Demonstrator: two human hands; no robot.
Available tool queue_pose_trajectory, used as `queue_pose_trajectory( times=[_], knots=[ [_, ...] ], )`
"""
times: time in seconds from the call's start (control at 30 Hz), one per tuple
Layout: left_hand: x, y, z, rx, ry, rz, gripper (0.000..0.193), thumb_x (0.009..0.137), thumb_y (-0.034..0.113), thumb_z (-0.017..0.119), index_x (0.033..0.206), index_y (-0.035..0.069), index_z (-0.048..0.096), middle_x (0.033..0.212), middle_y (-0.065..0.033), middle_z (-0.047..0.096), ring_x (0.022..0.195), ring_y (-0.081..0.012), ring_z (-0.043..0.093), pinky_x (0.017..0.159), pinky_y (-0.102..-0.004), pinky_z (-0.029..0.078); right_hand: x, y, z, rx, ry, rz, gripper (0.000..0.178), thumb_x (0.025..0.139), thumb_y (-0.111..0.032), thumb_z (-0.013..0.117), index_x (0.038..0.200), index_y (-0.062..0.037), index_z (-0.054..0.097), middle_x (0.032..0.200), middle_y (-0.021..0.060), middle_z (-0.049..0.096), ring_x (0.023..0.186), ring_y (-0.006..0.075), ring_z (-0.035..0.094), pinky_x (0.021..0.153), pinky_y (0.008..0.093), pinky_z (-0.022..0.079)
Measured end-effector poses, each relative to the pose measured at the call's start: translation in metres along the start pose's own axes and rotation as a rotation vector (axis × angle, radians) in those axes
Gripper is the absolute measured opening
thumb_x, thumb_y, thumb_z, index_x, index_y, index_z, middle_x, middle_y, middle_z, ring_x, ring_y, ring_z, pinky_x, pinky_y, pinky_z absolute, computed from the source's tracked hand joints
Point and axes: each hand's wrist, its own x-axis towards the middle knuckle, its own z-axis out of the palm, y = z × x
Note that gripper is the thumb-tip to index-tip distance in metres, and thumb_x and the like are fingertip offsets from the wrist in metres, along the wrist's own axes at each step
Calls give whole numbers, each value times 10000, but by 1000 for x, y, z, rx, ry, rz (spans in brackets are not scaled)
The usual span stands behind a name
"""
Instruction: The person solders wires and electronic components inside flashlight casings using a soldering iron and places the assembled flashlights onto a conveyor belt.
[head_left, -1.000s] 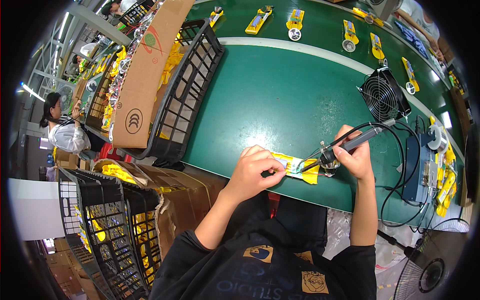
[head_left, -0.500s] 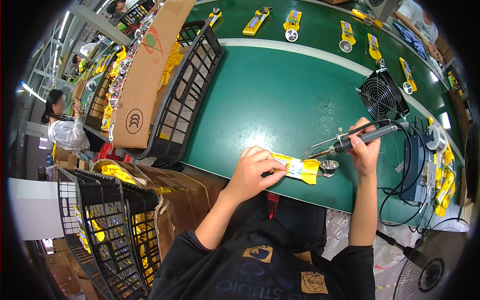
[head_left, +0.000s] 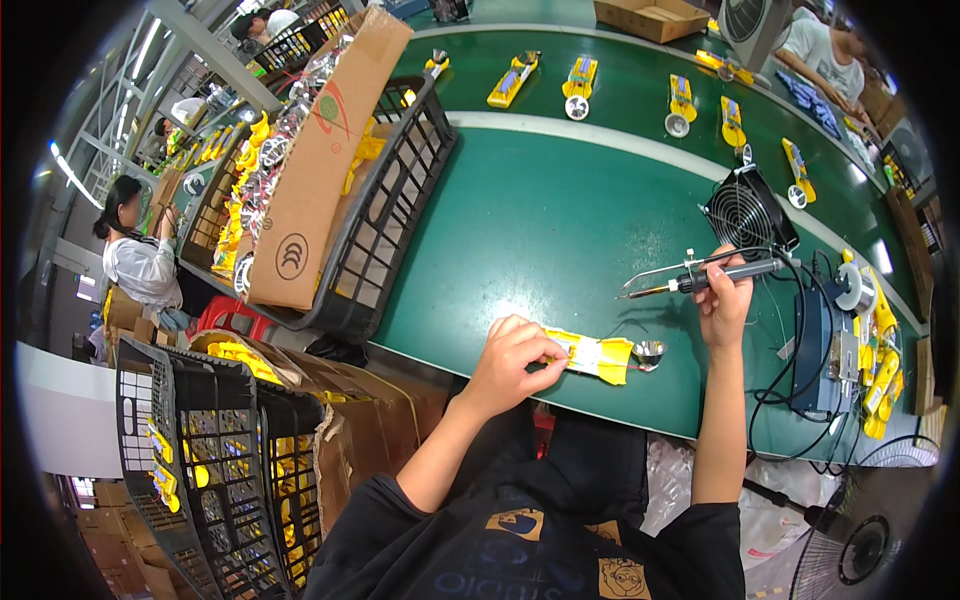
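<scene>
A yellow flashlight casing with pale parts inside lies near the front edge of the green bench. My left hand is closed at its left end, thumb and fingertips pinched there; whether a thin wire is between them is too small to tell. Beside the casing's right end sits a shiny reflector cup, joined by a red wire. In my right hand is a soldering iron with a thin metal feed tube along it. Its tip points left and hangs above the casing, apart from it.
A small black fan stands beyond my right hand. At the right are a blue-grey soldering station, a solder spool and looping cables. A black crate with cardboard stands left. Several yellow flashlights lie on the green belt behind.
The soldering iron has lifted off the casing, its tip now above it. My left hand stays at the casing's left end. The whole view has shifted slightly.
</scene>
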Motion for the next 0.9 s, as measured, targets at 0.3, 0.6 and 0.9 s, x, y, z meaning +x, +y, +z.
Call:
queue_pose_trajectory(
  times=[0.3,0.6,0.9],
  knots=[
    [24,1,-25,240,-159,86,408,546,202,684,915,80,557,869,-39,529,841,-232,465,761,-325,369,1,2,-11,-62,289,-208,126,766,-118,523,776,-43,423,598,2,438,423,27,386,348,135,272],
    [144,-45,-25,350,-358,7,369,565,308,667,825,55,600,704,-95,532,682,-250,529,606,-337,430,-3,-17,-15,-185,644,-596,135,764,-121,498,798,-14,423,602,16,426,425,34,354,367,134,265],
    [342,-107,75,525,66,-329,364,665,350,593,774,7,535,802,-158,570,745,-284,570,629,-371,463,-8,-14,-15,-174,708,-534,198,733,-140,496,831,9,409,656,38,407,420,48,346,368,149,275]
  ],
)
